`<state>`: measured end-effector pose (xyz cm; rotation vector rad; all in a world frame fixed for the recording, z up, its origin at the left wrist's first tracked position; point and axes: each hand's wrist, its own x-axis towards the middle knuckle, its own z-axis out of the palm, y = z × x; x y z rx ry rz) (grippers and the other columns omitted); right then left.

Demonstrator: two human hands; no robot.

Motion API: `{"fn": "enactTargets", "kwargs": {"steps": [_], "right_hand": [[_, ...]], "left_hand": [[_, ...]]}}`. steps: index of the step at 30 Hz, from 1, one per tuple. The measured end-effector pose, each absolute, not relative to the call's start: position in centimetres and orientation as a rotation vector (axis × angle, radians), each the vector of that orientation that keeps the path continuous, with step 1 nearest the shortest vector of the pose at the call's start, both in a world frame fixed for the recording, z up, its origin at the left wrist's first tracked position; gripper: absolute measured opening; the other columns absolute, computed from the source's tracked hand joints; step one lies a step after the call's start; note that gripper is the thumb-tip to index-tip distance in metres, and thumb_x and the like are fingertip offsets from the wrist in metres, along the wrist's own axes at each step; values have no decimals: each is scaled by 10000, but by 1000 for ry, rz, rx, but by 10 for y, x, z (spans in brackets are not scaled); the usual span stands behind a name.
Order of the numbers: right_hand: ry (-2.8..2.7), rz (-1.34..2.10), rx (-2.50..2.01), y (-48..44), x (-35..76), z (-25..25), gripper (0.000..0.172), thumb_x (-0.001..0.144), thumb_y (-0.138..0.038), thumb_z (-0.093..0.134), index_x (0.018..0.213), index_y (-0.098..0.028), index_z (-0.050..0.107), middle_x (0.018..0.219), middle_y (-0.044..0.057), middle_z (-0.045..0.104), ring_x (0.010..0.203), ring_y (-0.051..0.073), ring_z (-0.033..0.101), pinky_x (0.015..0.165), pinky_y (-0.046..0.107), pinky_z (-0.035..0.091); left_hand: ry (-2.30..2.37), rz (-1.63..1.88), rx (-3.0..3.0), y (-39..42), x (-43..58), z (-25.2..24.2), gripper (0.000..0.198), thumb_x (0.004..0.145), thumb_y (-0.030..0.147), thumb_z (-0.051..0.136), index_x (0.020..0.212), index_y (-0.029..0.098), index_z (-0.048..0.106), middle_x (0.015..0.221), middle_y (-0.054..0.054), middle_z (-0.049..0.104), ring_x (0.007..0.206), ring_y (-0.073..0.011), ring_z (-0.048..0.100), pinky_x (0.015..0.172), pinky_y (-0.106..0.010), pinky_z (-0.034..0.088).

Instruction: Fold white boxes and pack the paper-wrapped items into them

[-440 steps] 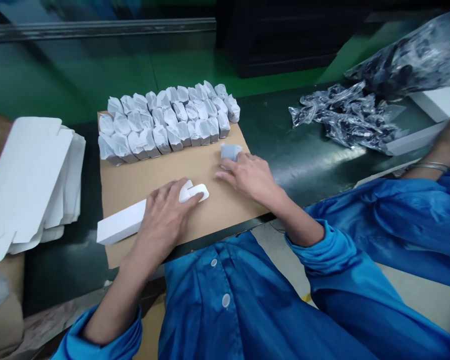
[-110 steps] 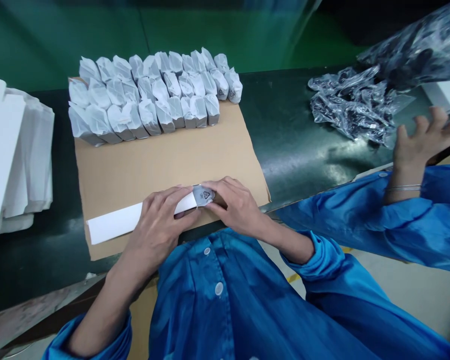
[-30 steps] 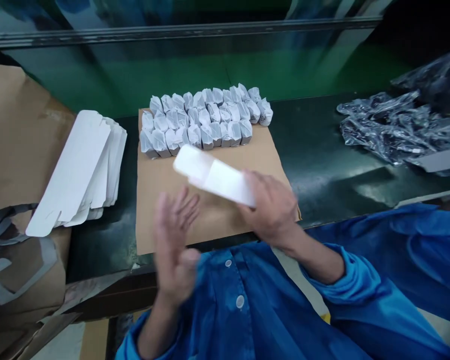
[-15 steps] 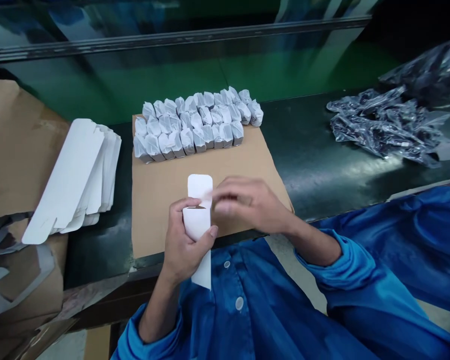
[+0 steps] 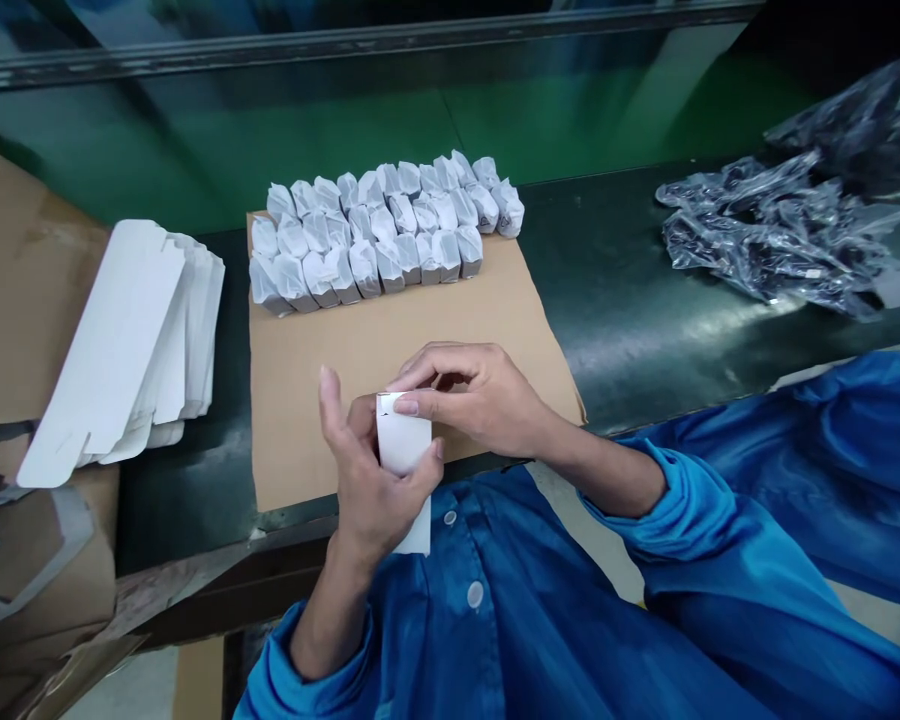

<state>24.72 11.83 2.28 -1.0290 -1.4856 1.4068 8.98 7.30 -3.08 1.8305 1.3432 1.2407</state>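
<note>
A small white carton (image 5: 403,445) stands upright between my hands, in front of my blue jacket. My left hand (image 5: 371,480) is wrapped round its body, thumb on the near face and index finger raised. At the top end, my right hand (image 5: 472,395) pinches the carton, with its thumb on the front face and fingers over the closed top. The carton's lower part comes out below my left hand. Beneath and beyond the hands lies a brown cardboard sheet (image 5: 307,375). Several paper-wrapped pieces (image 5: 364,270) stand in rows on its far part.
A stack of flat white cartons (image 5: 112,340) lies at the left beside a large brown cardboard box (image 5: 37,290). Clear plastic bags with dark items (image 5: 765,235) lie at the right of the dark green table (image 5: 630,350). Another person's blue sleeve (image 5: 832,470) is at the right.
The carton's top flap stood up before; now it is folded down and the top is closed. My right hand has moved left onto the carton's top. My left index finger has lifted.
</note>
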Motion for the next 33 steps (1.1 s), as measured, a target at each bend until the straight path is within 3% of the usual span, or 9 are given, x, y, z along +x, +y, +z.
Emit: {"fn": "enactTargets", "kwargs": {"steps": [5,8,13,18,21,23,27,30,33], "right_hand": [[-1387,1469,-1012,120,247,17,258,812,-405,778,879,-155,777,865,37,736,786,144,663,694,265,518],[-1409,1384,-1033,118,247,14,222,831,-388,764,885,-173,776,883,31,744,807,145,678,713,267,537],[-1707,939,-933,105,242,-2,196,960,-296,616,1025,-171,751,1092,73,753,1072,162,680,971,331,537],[-1840,498,-958,95,239,-19,237,1001,-248,523,1058,-142,728,1118,99,745,1018,172,672,910,349,548],[-1998,617,-913,115,254,-10,278,1027,-288,476,1174,-165,677,1187,69,723,1074,167,662,930,322,539],[-2082,609,-1066,143,274,0,314,1031,-308,470,1300,-207,597,1247,46,691,1057,169,660,901,309,540],[-2255,-60,-1682,208,316,5,375,989,-111,401,1306,-210,573,1296,114,617,1079,250,587,841,361,496],[-2514,-355,-1709,235,334,-4,404,984,-73,340,1289,-211,565,1264,127,599,1100,259,534,801,347,458],[-2604,-354,-1609,236,342,-4,362,995,-94,332,1205,-216,601,1330,115,563,1153,253,491,824,344,419]], "left_hand": [[1411,1016,2033,74,81,-30,980,816,375,720,1589,283,124,1575,-179,360,1393,-361,464,1027,-479,506],[1373,950,2060,77,78,-30,974,847,372,687,1600,280,76,1589,-180,357,1396,-355,468,1050,-498,492],[1385,938,1989,80,76,-32,978,840,405,704,1599,247,107,1593,-193,352,1410,-362,450,1081,-517,471],[1355,912,1890,80,82,-30,904,847,384,693,1578,249,178,1594,-163,355,1429,-330,429,1100,-472,459],[1426,1034,1697,90,91,-29,776,807,394,729,1476,233,369,1523,-148,444,1384,-317,473,1096,-446,456],[1461,1207,1362,104,95,-31,599,841,437,677,1358,225,459,1334,-132,594,1243,-287,588,1030,-440,500],[1444,1355,961,138,89,-37,356,901,432,551,1184,218,514,1001,-68,678,1005,-241,671,951,-450,534],[1728,1223,1517,147,68,-38,358,867,357,610,1183,192,581,1299,-145,609,1293,-321,534,1130,-538,382],[1617,953,2197,136,42,-32,456,932,259,487,1383,198,509,1497,-152,491,1455,-330,379,1203,-558,270]]}}
